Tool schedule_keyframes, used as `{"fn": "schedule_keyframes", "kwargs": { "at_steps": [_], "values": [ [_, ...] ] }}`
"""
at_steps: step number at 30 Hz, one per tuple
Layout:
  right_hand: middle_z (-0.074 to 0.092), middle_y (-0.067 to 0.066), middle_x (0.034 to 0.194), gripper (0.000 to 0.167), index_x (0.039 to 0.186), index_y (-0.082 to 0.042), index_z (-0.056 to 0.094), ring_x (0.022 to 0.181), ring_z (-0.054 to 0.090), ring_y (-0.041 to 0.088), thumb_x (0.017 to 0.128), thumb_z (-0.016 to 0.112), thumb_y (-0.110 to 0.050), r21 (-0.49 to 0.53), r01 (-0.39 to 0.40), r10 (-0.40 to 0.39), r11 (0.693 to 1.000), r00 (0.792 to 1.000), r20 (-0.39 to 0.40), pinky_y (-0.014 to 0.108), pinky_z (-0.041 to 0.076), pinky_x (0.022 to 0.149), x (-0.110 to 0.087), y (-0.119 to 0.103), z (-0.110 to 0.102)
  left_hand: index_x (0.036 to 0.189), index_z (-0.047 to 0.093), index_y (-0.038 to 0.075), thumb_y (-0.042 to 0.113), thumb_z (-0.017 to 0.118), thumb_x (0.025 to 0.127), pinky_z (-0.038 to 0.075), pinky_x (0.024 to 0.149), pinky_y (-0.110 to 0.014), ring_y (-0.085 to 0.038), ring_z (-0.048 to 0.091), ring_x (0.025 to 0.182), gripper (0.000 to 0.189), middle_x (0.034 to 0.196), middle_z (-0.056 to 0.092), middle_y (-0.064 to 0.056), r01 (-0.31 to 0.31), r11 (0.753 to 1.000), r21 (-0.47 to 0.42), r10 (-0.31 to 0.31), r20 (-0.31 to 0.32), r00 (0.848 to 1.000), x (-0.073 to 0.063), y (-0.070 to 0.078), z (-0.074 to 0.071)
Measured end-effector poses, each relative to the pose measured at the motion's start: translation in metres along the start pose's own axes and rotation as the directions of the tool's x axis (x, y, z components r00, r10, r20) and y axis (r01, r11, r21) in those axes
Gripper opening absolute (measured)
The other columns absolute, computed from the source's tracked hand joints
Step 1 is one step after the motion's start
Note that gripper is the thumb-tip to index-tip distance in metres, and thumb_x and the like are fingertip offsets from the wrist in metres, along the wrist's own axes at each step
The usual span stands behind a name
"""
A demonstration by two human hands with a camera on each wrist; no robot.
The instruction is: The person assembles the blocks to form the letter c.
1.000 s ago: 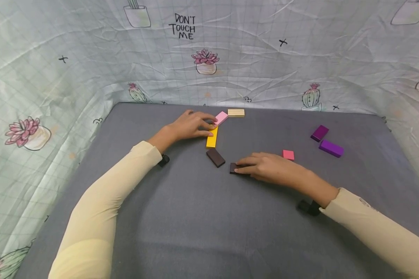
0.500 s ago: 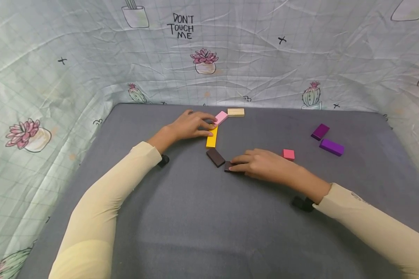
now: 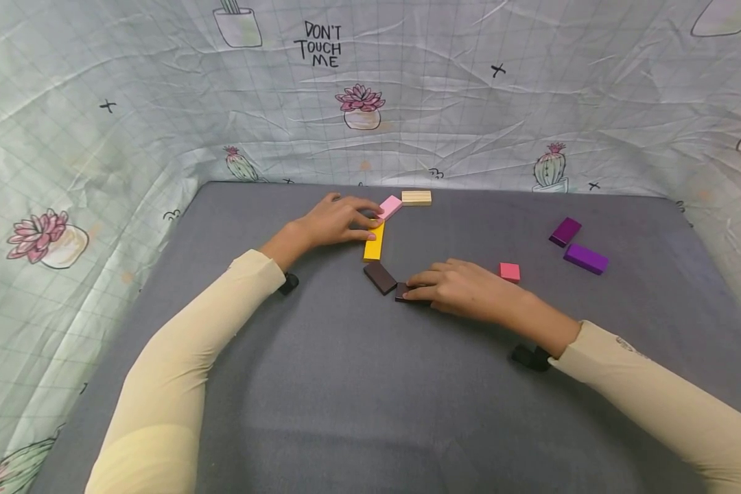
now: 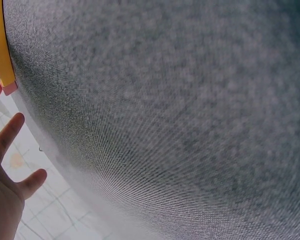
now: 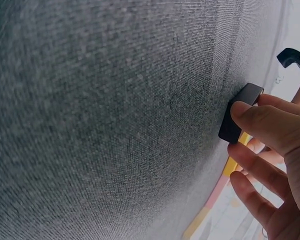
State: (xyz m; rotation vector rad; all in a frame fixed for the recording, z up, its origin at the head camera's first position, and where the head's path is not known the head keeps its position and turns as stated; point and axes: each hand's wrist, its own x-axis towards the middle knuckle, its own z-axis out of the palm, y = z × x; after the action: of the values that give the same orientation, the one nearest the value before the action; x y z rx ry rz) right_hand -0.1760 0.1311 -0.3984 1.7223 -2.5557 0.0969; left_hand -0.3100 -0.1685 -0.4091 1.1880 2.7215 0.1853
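In the head view my right hand pinches a dark brown wooden block near its left end. The right wrist view shows the thumb on one side of this dark block and fingers at its other side. A second dark brown block lies flat, its corner right by the held one. My left hand rests its thumb and fingertips on a yellow block, the other fingers spread. Beyond the yellow block a pink block and a bare-wood block continue a bent line.
Right of the right hand lies a red-pink block. Farther right, a dark purple block and a violet block lie close together. The grey table is bordered by patterned cloth at the back and sides.
My right hand has slid its dark brown block leftward and slightly away, up to the second dark brown block's corner. The left hand has stayed at the yellow block.
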Motion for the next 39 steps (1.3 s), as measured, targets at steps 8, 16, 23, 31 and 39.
{"fn": "schedule_keyframes", "kwargs": {
  "at_steps": [8, 16, 23, 31, 39],
  "values": [
    [0.066, 0.002, 0.133, 0.046, 0.134, -0.018, 0.069, 0.111, 0.064, 0.023, 0.089, 0.078, -0.009, -0.01, 0.037, -0.037, 0.999, 0.999, 0.012, 0.04, 0.056, 0.089, -0.0008, 0.0024, 0.0011, 0.139, 0.064, 0.027, 0.052, 0.058, 0.1, 0.018, 0.116, -0.069, -0.02, 0.041, 0.143, 0.047, 0.155, 0.047, 0.008, 0.003, 1.0, -0.002, -0.003, 0.0, 1.0, 0.0004, -0.0013, 0.0025],
    [0.066, 0.002, 0.131, 0.044, 0.131, -0.017, 0.07, 0.112, 0.063, 0.024, 0.088, 0.08, -0.009, -0.014, 0.071, -0.071, 0.997, 0.997, 0.002, 0.04, 0.056, 0.089, -0.0001, 0.006, 0.0011, 0.139, 0.065, 0.027, 0.052, 0.058, 0.101, 0.018, 0.116, -0.069, -0.02, 0.042, 0.143, 0.046, 0.154, 0.047, 0.009, 0.007, 1.0, -0.006, -0.007, 0.0, 1.0, 0.0007, -0.0009, 0.0034],
    [0.066, 0.002, 0.132, 0.044, 0.131, -0.016, 0.07, 0.114, 0.063, 0.024, 0.089, 0.079, -0.008, 0.013, 0.062, -0.062, 0.998, 0.998, -0.004, 0.042, 0.056, 0.091, -0.0024, 0.0065, 0.0004, 0.139, 0.064, 0.027, 0.052, 0.058, 0.101, 0.017, 0.116, -0.069, -0.02, 0.041, 0.143, 0.046, 0.155, 0.047, 0.009, 0.015, 1.0, -0.01, -0.014, 0.004, 1.0, 0.0001, 0.0004, 0.0026],
    [0.069, -0.001, 0.126, 0.036, 0.122, -0.017, 0.074, 0.113, 0.063, 0.022, 0.088, 0.078, -0.006, 0.015, 0.073, -0.073, 0.997, 0.996, -0.043, 0.037, 0.054, 0.084, -0.0045, 0.0064, -0.0024, 0.139, 0.064, 0.027, 0.052, 0.057, 0.101, 0.017, 0.116, -0.069, -0.02, 0.041, 0.143, 0.047, 0.155, 0.046, 0.009, 0.016, 1.0, -0.012, -0.016, 0.008, 1.0, -0.0002, 0.0014, 0.0006],
    [0.07, -0.001, 0.125, 0.034, 0.121, -0.017, 0.075, 0.113, 0.063, 0.022, 0.089, 0.077, -0.005, 0.02, 0.071, -0.07, 0.997, 0.996, -0.051, 0.035, 0.053, 0.081, -0.005, 0.0092, -0.0008, 0.14, 0.064, 0.028, 0.051, 0.058, 0.101, 0.017, 0.117, -0.068, -0.019, 0.041, 0.143, 0.046, 0.155, 0.046, 0.01, 0.02, 1.0, -0.014, -0.02, 0.005, 1.0, -0.0001, 0.001, -0.0005]
  ]
}}
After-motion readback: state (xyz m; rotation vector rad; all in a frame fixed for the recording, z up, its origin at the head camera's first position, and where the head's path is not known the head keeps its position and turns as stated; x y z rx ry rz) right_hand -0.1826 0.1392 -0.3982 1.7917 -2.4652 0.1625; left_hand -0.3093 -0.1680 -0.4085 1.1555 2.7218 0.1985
